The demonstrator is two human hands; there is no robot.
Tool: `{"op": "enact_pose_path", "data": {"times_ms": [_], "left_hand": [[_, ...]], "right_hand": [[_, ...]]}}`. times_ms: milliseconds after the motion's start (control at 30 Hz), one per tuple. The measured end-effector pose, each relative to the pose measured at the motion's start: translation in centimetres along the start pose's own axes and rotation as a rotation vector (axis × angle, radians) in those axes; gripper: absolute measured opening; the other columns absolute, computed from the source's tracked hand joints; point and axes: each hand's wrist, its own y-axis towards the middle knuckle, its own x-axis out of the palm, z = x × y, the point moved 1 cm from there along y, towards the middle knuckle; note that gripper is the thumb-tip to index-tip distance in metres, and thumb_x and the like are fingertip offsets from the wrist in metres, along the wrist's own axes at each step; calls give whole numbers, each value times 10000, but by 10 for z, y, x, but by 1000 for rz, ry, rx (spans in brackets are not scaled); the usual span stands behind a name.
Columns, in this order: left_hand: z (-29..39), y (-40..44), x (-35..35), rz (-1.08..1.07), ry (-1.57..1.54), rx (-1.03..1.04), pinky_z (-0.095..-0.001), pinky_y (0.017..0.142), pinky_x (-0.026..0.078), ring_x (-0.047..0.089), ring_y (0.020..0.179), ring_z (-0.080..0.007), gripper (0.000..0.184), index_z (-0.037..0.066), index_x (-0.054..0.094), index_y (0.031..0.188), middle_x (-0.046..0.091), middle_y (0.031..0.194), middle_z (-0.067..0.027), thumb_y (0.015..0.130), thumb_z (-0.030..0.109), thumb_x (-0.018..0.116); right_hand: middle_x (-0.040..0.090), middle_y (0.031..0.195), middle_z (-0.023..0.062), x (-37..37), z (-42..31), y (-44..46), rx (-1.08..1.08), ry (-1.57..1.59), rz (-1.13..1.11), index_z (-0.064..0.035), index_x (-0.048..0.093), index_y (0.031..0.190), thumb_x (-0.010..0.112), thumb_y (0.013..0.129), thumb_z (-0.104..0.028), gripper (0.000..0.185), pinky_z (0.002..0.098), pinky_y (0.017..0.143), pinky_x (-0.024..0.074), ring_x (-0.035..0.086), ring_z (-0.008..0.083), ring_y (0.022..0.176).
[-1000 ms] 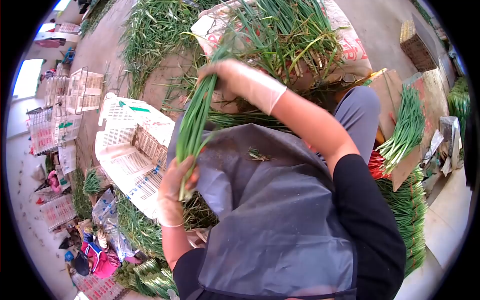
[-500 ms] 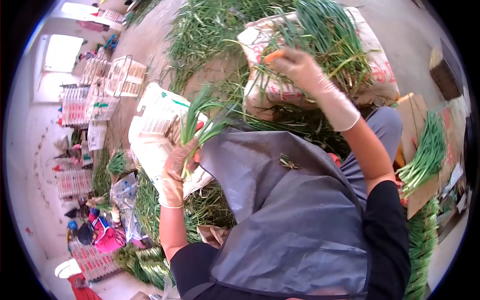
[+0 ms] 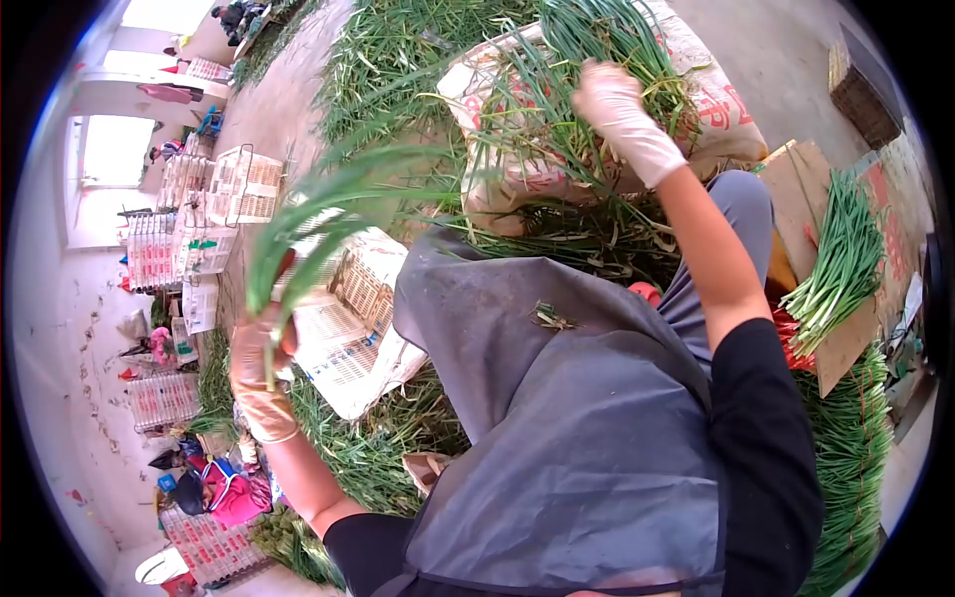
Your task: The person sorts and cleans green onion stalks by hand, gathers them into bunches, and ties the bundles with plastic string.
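My left hand (image 3: 261, 373), in a pale glove, is closed around a small bunch of green onions (image 3: 298, 264) on the left. Their leaves fan upward and are blurred by motion. My right hand (image 3: 619, 114), also gloved, reaches into a heap of green onions (image 3: 607, 35) lying on a white sack with red print (image 3: 721, 104). Its fingers are curled down at the stalks, and what they grip is hidden. A dark grey apron (image 3: 587, 428) covers my lap, with a few plant scraps (image 3: 552, 316) on it.
A white plastic basket (image 3: 343, 343) stands beside my left arm. Loose greens (image 3: 398, 60) cover the floor ahead. A sorted bundle (image 3: 841, 264) rests on cardboard (image 3: 846, 343) at the right. Stacked crates (image 3: 244, 189) and a person in pink (image 3: 239, 497) are farther left.
My left hand has swung outward to the left with its bunch, uncovering more of the basket. My right hand has moved slightly up the heap, and its fingers now curl down. The view has shifted slightly.
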Motion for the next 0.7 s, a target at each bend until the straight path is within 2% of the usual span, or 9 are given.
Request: {"op": "enact_pose_path", "data": {"times_ms": [100, 167, 233, 300, 333, 433, 500, 567, 700], "left_hand": [[26, 10, 0, -81, -274, 277, -156, 305, 269, 400, 351, -45, 417, -14, 503, 1157, 493, 548, 1, 839, 248, 568], [28, 33, 37, -212, -667, 198, -140, 363, 304, 433, 433, -34, 435, 5, 492, 1178, 513, 629, 18, 833, 249, 595], [38, 44, 119, -142, -429, 147, -147, 478, 375, 475, 550, -36, 444, 21, 485, 1189, 526, 664, 33, 829, 248, 610], [1, 78, 199, -261, -686, 47, -212, 661, 429, 520, 701, -81, 427, 39, 528, 1158, 595, 855, -21, 800, 240, 647], [-2, 79, 234, -253, -621, 144, -241, 693, 454, 549, 771, -110, 395, 47, 557, 1121, 596, 953, -34, 788, 231, 663], [-12, 80, 300, -385, -896, -130, -380, 845, 433, 533, 977, -215, 367, 133, 543, 1163, 542, 1103, -100, 822, 242, 622], [-39, 95, 335, -479, -977, -148, -398, 866, 424, 536, 979, -230, 373, 157, 538, 1169, 539, 1116, -122, 822, 264, 621], [-30, 86, 339, -495, -985, -58, -397, 886, 418, 538, 986, -243, 394, 100, 509, 1181, 558, 1095, -128, 835, 264, 599], [-8, 98, 313, -531, -1360, -63, -369, 840, 452, 563, 909, -220, 373, 14, 465, 1171, 605, 978, -72, 846, 159, 575]], "right_hand": [[595, 1024, 123, -65, 6, -40, 141, 178, 200, -52, 527, 1104, 547, 837, -306, 370, 343, 741, 505, 605, 228, 901], [526, 1159, 136, -95, -20, -70, 107, 1040, -270, -80, 495, 1197, 592, 825, -348, 468, 331, 855, 458, 544, 263, 1030], [508, 1197, 161, -62, -50, -98, -671, 658, 98, -55, 427, 1258, 611, 815, -311, 544, 333, 862, 449, 533, 276, 1047], [477, 1228, 202, -95, -82, -130, -251, 1465, -541, -34, 299, 1334, 639, 766, -281, 708, 334, 875, 437, 512, 298, 1077], [461, 1237, 218, -96, -81, -136, -152, 1197, -526, -27, 235, 1354, 639, 745, -273, 772, 347, 895, 422, 496, 313, 1094], [550, 1085, 226, -63, -67, -138, -29, 481, -180, -42, 194, 1373, 590, 745, -246, 771, 413, 838, 443, 566, 332, 975], [606, 941, 185, -58, -48, -130, 44, 336, -318, -46, 288, 1329, 579, 747, -227, 676, 422, 729, 481, 617, 318, 824], [621, 776, 113, -49, -33, -135, -72, 236, -113, -50, 493, 1026, 565, 751, -167, 308, 419, 574, 494, 627, 295, 653], [596, 706, 127, -60, -3, -161, -240, 367, 60, -66, 509, 953, 588, 700, -113, 269, 407, 628, 476, 601, 309, 681]]}}
